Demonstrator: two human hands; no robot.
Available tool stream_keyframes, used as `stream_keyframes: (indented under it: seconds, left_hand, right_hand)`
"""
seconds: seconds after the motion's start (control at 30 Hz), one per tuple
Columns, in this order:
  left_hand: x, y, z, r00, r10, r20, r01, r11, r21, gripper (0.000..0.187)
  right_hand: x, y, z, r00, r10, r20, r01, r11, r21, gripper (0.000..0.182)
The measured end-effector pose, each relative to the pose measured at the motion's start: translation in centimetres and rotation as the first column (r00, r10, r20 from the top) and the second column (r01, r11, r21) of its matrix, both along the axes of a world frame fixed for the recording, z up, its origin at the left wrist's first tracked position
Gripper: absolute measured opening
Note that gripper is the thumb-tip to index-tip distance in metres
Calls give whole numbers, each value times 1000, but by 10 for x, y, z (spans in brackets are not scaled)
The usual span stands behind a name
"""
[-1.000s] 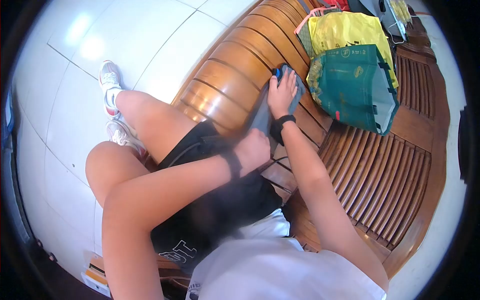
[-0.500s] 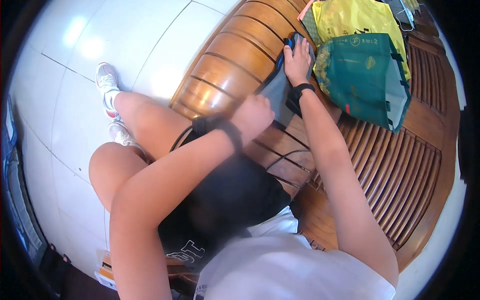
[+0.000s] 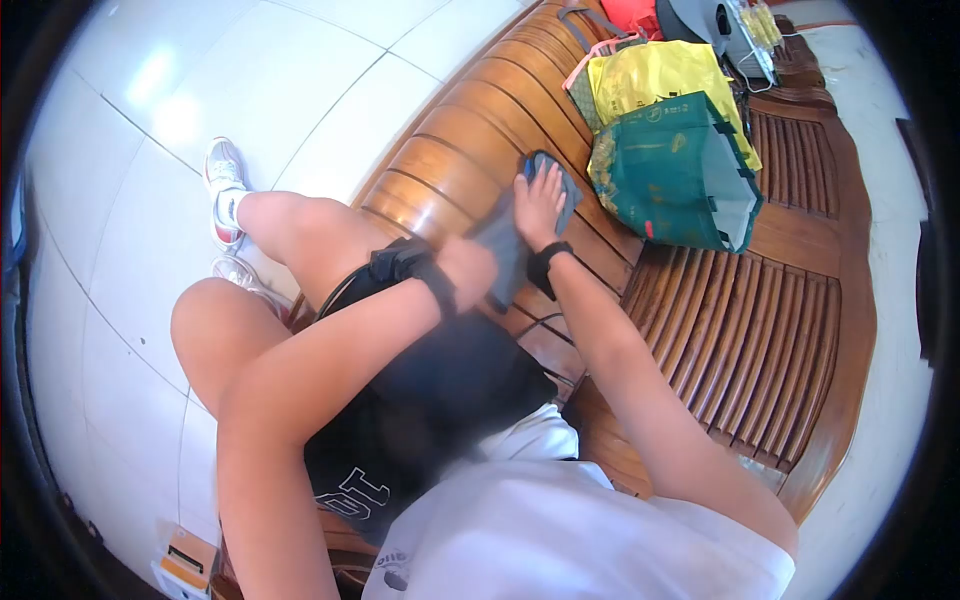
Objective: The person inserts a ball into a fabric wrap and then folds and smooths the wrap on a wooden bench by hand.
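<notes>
A grey folded piece of fabric (image 3: 505, 245) with a dark and blue edge at its far end lies on the wooden bench beside my thigh. My right hand (image 3: 540, 205) rests flat on its far part, fingers stretched out and palm down. Over the near part of the fabric is my left hand (image 3: 468, 275), smeared by motion. Its fingers look curled into a fist, and whatever they hold, if anything, is hidden. Both wrists wear black bands, and a dark cable (image 3: 345, 290) runs beside the left one.
On the wooden bench (image 3: 440, 150) stand a green bag (image 3: 655, 175) and a yellow bag (image 3: 660, 75), with a grey cap-like object (image 3: 690, 20) behind. The slatted backrest (image 3: 740, 340) is at right. White floor tiles (image 3: 330, 80) lie left, with a small box (image 3: 187, 560) below.
The view has shifted, so the bench and bags appear farther left. My left hand has moved slightly toward me over the fabric. My right hand stays flat on it.
</notes>
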State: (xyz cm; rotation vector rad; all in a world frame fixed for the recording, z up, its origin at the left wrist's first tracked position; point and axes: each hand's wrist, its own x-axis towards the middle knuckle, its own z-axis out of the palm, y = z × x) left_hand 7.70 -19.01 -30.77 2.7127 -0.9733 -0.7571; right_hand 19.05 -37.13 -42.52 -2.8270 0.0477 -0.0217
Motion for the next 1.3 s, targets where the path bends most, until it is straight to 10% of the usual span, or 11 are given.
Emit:
stream_keyframes:
  seconds: [0.47, 0.87, 1.3]
  left_hand:
    - [-12, 15, -8, 992, 28, 119, -4, 980, -199, 13]
    - [28, -15, -24, 877, -35, 479, 46, 999, -13, 11]
    - [12, -13, -3, 930, -9, 368, 31, 998, -54, 11]
  right_hand:
    - [12, -2, 9, 992, 40, -117, -37, 999, 28, 80]
    - [123, -19, 22, 984, -1, -178, 16, 996, 85, 93]
    - [96, -20, 17, 986, 44, -162, -36, 998, 53, 89]
